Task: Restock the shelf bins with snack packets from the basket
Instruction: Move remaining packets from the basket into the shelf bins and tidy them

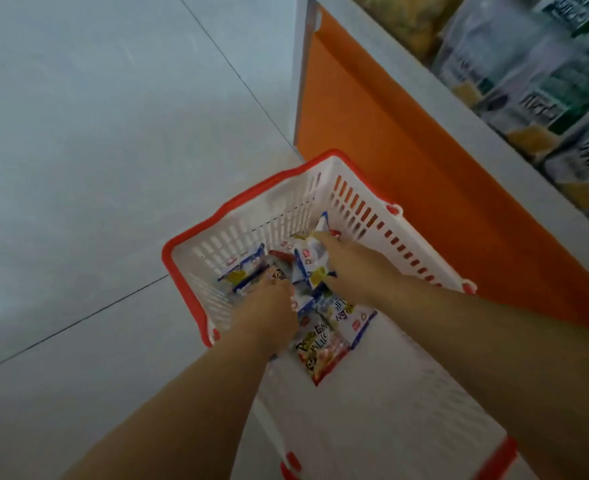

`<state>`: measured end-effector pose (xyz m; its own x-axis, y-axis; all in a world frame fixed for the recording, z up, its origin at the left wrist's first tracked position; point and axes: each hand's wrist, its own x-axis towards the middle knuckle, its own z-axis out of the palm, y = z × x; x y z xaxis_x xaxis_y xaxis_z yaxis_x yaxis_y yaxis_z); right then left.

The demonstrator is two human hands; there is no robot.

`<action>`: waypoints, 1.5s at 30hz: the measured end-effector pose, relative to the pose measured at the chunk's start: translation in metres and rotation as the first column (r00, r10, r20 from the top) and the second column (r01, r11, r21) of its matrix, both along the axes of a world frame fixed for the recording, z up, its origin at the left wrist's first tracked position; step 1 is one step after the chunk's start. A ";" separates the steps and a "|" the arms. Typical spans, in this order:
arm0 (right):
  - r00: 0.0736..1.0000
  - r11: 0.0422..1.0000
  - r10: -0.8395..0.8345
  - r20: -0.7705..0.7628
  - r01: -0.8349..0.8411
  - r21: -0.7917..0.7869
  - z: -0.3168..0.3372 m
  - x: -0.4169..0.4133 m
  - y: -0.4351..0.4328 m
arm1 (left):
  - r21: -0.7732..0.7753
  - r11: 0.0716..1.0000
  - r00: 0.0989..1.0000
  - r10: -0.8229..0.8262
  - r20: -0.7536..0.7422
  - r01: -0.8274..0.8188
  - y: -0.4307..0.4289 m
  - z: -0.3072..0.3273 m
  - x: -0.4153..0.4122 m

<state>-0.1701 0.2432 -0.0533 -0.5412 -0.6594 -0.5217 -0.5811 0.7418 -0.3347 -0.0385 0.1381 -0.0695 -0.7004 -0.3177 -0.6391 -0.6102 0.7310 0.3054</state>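
My right hand (351,271) pinches a blue-white packet (312,259), left hand (268,306) hold unclear (blurred); I'd lift clear of the basket (237,202) rim.

Basket (251,233): white slatted walls and a red rim; set on the grey tiled floor (95,133), just beside the orange panel (372,109) to the right.
Snack packets (324,348): piled loosely in the basket, mostly blue and white, with one yellow-and-red packet nearest.
Left hand (270,306): lowered into the pile, fingers curled over packets; a grip cannot be confirmed.
Right hand (350,271): reached farther in, with a blue-and-white packet (312,263) pinched between fingers and thumb.
Shelf (421,84): at far right, filled with blurred bags (528,64).
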 end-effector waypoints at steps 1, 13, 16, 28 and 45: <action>0.999 1.000 0.000 0.043 0.001 -0.016 -0.007 -0.003 -0.008 | -0.019 1.000 1.000 -0.012 -0.005 0.012 0.001 -0.014 -0.005; 0.972 0.981 0.159 -0.176 -0.135 0.139 -0.063 -0.021 -0.004 | -0.193 0.977 0.990 -0.070 0.126 0.093 0.005 -0.101 -0.025; 0.981 0.999 0.028 -0.190 -0.021 0.038 -0.049 -0.018 0.011 | -0.143 0.988 0.999 0.051 -0.014 -0.052 -0.001 -0.085 -0.024; 0.903 0.850 -0.402 0.152 0.430 -0.304 0.152 0.027 0.064 | 0.689 0.301 0.475 0.877 0.072 -0.660 -0.003 0.145 0.002; 0.707 0.598 -0.535 0.462 0.704 -0.383 0.425 0.019 0.111 | 0.925 0.169 0.875 0.416 0.246 -0.340 0.023 0.442 -0.040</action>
<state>-0.1515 0.3546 0.3721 -0.8094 -0.4158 -0.4148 0.1352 0.5553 -0.8206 -0.0784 0.1607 0.3729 -0.7246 0.2258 -0.6511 -0.6779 -0.4033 0.6146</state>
